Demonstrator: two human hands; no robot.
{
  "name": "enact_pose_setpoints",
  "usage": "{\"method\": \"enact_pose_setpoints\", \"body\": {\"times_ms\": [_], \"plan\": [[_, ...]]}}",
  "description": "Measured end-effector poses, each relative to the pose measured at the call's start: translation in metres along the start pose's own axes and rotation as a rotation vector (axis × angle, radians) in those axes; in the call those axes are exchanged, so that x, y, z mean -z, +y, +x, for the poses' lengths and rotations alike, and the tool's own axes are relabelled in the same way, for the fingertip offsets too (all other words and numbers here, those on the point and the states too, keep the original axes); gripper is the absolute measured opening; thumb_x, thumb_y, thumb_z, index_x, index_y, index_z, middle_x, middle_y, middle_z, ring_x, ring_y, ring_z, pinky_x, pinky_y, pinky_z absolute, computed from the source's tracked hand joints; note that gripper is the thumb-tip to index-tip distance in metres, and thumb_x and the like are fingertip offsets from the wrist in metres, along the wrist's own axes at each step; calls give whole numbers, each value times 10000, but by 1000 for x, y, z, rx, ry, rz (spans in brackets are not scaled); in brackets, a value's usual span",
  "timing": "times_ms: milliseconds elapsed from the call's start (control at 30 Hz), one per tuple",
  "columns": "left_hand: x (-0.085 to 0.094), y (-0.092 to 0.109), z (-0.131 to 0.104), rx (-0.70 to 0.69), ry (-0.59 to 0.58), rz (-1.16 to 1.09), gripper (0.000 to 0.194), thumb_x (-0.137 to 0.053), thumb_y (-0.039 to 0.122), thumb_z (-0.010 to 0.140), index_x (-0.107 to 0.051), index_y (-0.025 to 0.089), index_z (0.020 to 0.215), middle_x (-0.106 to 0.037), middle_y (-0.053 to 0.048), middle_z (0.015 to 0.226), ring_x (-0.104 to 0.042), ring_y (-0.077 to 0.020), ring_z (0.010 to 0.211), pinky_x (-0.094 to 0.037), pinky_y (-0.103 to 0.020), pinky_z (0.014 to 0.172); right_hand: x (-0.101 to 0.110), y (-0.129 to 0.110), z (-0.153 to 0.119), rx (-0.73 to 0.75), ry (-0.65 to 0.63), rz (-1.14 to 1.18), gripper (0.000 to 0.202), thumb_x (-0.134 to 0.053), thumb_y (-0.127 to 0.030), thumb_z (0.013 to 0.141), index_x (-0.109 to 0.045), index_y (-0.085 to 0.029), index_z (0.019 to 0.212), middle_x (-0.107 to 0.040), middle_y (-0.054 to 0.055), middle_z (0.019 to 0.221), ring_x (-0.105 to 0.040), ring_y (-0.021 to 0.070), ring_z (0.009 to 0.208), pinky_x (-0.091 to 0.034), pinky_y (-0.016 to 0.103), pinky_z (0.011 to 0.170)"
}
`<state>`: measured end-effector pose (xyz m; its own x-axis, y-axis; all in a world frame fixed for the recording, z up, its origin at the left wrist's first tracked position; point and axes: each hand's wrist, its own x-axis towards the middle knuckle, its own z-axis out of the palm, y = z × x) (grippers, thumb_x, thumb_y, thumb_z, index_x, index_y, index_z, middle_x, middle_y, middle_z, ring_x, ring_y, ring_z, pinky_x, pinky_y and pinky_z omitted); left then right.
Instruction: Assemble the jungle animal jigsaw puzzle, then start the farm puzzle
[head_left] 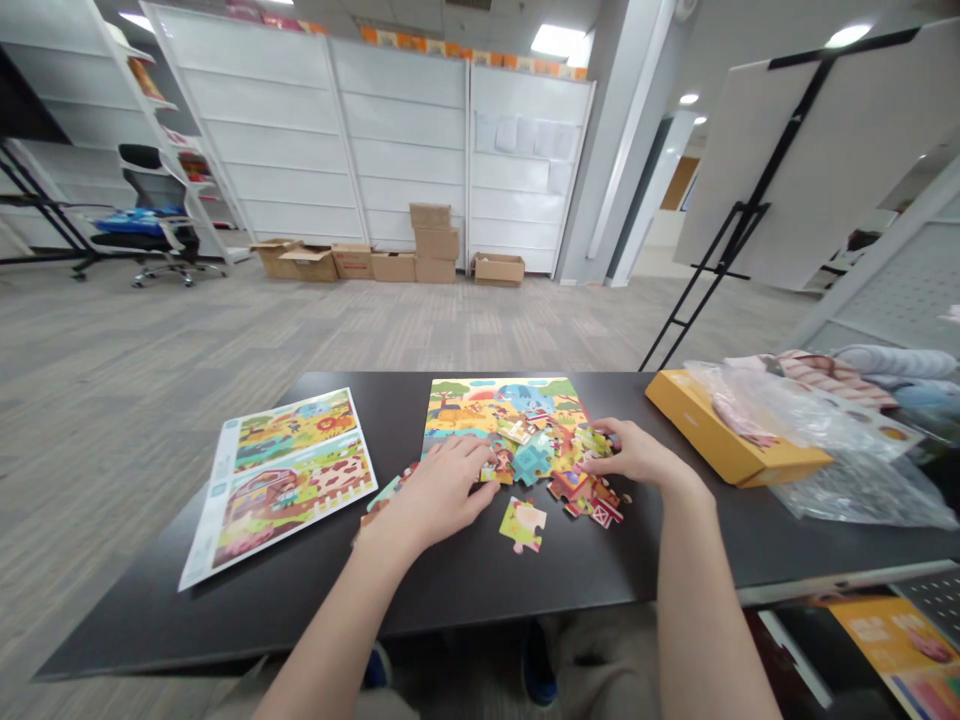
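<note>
Several loose jigsaw puzzle pieces (pixel 533 457) lie heaped over the front of a colourful animal picture board (pixel 495 402) on the black table. My left hand (pixel 454 485) rests palm down at the heap's left side, its fingers stretched over the pieces and partly hiding them. At the right side, my right hand (pixel 637 455) touches the heap, with thumb and forefinger apart around some pieces. No lifted piece shows in either hand. A single green and pink puzzle piece (pixel 523 525) lies apart in front of the heap. More pieces show partly beneath my left wrist.
A printed picture sheet (pixel 289 475) lies on the table (pixel 450 590) to the left. To the right are a yellow box (pixel 731 430) and clear plastic packaging (pixel 862 470). Beyond the table stand cardboard boxes (pixel 435 245), an office chair (pixel 154 215) and a board on an easel (pixel 810 150).
</note>
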<state>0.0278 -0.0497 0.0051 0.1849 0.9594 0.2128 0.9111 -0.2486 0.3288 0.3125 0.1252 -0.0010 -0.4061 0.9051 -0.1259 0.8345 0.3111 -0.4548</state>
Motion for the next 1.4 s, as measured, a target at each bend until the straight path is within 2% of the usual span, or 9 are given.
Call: {"method": "enact_pose_setpoints", "body": {"times_ms": [167, 300, 400, 733, 967, 1067, 1167, 1300, 1400], "plan": [[-18, 32, 19, -107, -33, -26, 211, -599, 329, 953, -633, 199, 1115, -674, -90, 1183, -580, -273, 1166, -466, -442, 1029, -7, 2, -2, 45, 8, -29, 912, -883, -571, 581, -613, -197, 1368, -623, 168, 1260, -623, 324, 1139, -483, 430, 1012], [-38, 52, 26, -199, -33, -53, 339, -606, 449, 954, -617, 199, 1183, -661, -90, 1231, -559, -280, 1192, -449, -472, 1055, -12, 4, 0, 73, 77, 33, 579, -732, -534, 795, -681, -181, 1251, -684, 152, 1187, -673, 285, 1021, -519, 391, 935], [-47, 61, 29, -227, -21, -21, 469, -623, 477, 940, -559, 232, 1335, -644, -76, 1289, -529, -294, 1236, -423, -508, 1072, -15, 5, 2, 70, 137, -8, 480, -670, -490, 853, -704, -160, 1200, -705, 150, 1128, -680, 283, 975, -521, 379, 897], [-45, 57, 23, -274, -11, 0, 439, -675, 567, 875, -654, 223, 1147, -700, -58, 1153, -523, -284, 1241, -371, -487, 1085, -24, 12, 8, 202, 282, -99, 425, -787, -483, 730, -717, -220, 1056, -649, 116, 1076, -610, 300, 1033, -481, 419, 930], [-47, 57, 9, -264, 21, 20, 336, -584, 366, 934, -617, 199, 1223, -668, -89, 1219, -472, -295, 1321, -351, -472, 1124, -18, 1, 11, 229, 259, 102, 266, -745, -405, 706, -629, -217, 854, -690, 54, 892, -652, 242, 848, -509, 362, 782], [-47, 58, 5, -255, 28, 33, 325, -562, 324, 926, -617, 194, 1220, -662, -98, 1216, -471, -305, 1321, -341, -484, 1140, -18, 4, 11, 181, 193, 307, 270, -692, -456, 743, -593, -223, 838, -723, 39, 812, -679, 219, 751, -517, 319, 665], [-45, 55, 2, -255, 34, 39, 291, -561, 280, 909, -635, 203, 1179, -664, -91, 1203, -458, -307, 1334, -331, -489, 1155, -11, 19, 10, 92, 272, 371, 337, -691, -501, 735, -610, -212, 887, -751, 70, 819, -706, 238, 751, -521, 319, 644], [-44, 50, -3, -248, 31, 54, 247, -565, 260, 908, -653, 226, 1137, -657, -81, 1226, -424, -307, 1376, -314, -502, 1169, 6, 54, 9, -108, 483, 203, 395, -672, -529, 722, -649, -180, 906, -759, 121, 840, -712, 271, 761, -511, 348, 668], [-42, 47, -5, -242, 16, 56, 227, -558, 341, 949, -654, 222, 1118, -655, -80, 1229, -432, -311, 1373, -320, -513, 1163, 13, 74, 9, -245, 528, 11, 394, -653, -528, 733, -667, -170, 897, -750, 150, 883, -702, 293, 798, -502, 362, 685]]}}
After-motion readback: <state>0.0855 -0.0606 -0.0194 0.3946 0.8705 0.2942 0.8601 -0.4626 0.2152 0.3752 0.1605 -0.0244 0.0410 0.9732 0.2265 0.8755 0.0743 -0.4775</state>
